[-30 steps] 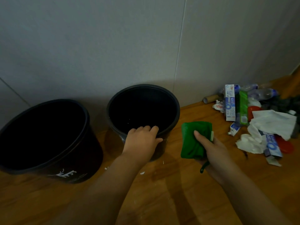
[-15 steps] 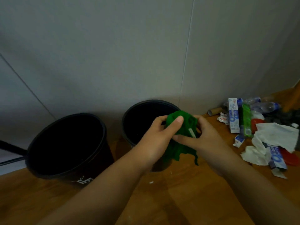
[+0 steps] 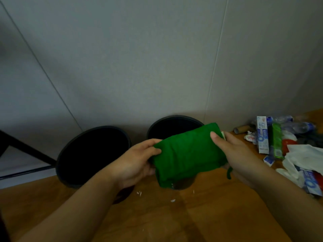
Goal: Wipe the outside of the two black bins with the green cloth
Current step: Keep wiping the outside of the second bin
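While readying a flat pad for wiping, green cloth (image 3: 187,152) pinched at opposite ends by left hand (image 3: 134,163) and right hand (image 3: 234,151), above right black bin (image 3: 167,123).

At your far right a heap of litter lies on the wooden floor (image 3: 201,219) by the grey wall (image 3: 139,67): a cardboard tube (image 3: 242,128), a white-and-blue toothpaste box (image 3: 262,135) standing against a green packet (image 3: 276,140), clear plastic bottles (image 3: 297,125), crumpled white tissue (image 3: 302,153), and another toothpaste box (image 3: 312,183) nearer you. Small white scraps (image 3: 173,200) dot the floor.
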A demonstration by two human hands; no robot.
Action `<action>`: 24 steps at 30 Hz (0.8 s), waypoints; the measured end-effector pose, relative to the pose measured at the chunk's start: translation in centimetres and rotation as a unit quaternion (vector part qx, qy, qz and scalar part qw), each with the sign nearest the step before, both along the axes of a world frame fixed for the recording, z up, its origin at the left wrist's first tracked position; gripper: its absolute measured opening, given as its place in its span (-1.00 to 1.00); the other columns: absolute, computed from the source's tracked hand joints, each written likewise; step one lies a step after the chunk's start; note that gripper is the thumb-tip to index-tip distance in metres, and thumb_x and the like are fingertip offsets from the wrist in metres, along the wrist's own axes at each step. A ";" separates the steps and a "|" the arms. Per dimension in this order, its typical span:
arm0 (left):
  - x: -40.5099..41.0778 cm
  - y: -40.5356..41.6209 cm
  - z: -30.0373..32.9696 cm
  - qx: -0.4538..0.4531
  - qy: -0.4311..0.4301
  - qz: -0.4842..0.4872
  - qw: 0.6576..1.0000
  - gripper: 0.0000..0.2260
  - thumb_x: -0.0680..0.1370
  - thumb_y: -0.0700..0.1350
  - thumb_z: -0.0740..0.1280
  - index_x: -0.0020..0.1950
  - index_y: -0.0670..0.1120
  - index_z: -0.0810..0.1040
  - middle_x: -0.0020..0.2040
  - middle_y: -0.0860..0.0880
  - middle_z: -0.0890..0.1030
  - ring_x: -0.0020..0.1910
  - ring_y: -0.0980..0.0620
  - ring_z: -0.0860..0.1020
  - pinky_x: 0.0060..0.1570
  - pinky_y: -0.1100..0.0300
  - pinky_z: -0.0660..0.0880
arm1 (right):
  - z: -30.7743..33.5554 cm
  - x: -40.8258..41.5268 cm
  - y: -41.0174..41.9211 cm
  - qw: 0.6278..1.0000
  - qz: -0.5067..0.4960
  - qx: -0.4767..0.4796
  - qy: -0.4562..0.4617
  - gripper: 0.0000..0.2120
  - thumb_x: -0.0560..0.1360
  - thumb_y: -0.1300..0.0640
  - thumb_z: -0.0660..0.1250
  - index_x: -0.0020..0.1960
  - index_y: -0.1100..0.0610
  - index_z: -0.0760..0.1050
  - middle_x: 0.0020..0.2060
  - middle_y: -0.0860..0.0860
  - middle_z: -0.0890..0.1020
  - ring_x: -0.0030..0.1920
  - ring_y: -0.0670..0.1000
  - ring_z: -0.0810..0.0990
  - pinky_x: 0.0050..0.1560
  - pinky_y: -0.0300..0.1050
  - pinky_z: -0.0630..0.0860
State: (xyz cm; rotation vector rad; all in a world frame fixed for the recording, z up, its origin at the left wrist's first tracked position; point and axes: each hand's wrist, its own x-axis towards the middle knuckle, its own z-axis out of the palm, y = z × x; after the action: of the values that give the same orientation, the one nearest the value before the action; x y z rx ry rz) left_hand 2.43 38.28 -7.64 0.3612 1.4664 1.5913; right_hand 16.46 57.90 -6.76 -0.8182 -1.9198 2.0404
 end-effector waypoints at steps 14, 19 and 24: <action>-0.8 -0.9 0.2 -0.201 0.258 0.047 0.944 -0.84 0.65 -0.16 0.26 0.22 -0.09 0.51 0.09 -0.07 0.63 0.02 0.01 0.63 -0.04 0.13 0.62 | 1.6 -1.0 -1.1 0.998 0.049 -0.046 -0.009 -0.78 0.58 0.09 0.25 0.17 0.10 0.55 0.05 0.06 0.69 0.07 0.09 0.66 0.11 0.07 0.58; 0.1 -0.7 1.2 -0.213 -0.025 0.022 0.976 -0.46 0.64 0.20 0.15 0.24 -0.27 0.53 0.04 -0.20 0.70 0.04 -0.11 0.68 0.09 0.02 0.60 | 2.3 -1.7 -3.3 0.962 0.099 0.254 0.019 -0.82 0.57 0.04 0.28 0.15 -0.14 0.48 0.04 -0.17 0.61 0.07 -0.14 0.59 0.08 -0.07 0.59; 0.9 0.3 0.9 -0.018 -0.274 0.041 0.961 -0.46 0.62 0.14 0.18 0.28 -0.34 0.48 0.09 -0.32 0.64 0.07 -0.23 0.62 0.16 -0.06 0.49 | 1.8 -1.1 -6.4 0.861 0.211 0.459 0.052 -0.70 0.55 0.04 0.32 0.24 -0.23 0.44 0.07 -0.31 0.55 0.09 -0.32 0.49 0.04 -0.40 0.47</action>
State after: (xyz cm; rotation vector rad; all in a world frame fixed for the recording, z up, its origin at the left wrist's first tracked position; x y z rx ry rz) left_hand 3.37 38.58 -6.79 -0.1607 1.0865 1.5644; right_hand 15.32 51.45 -4.97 -0.0424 -2.7464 0.9875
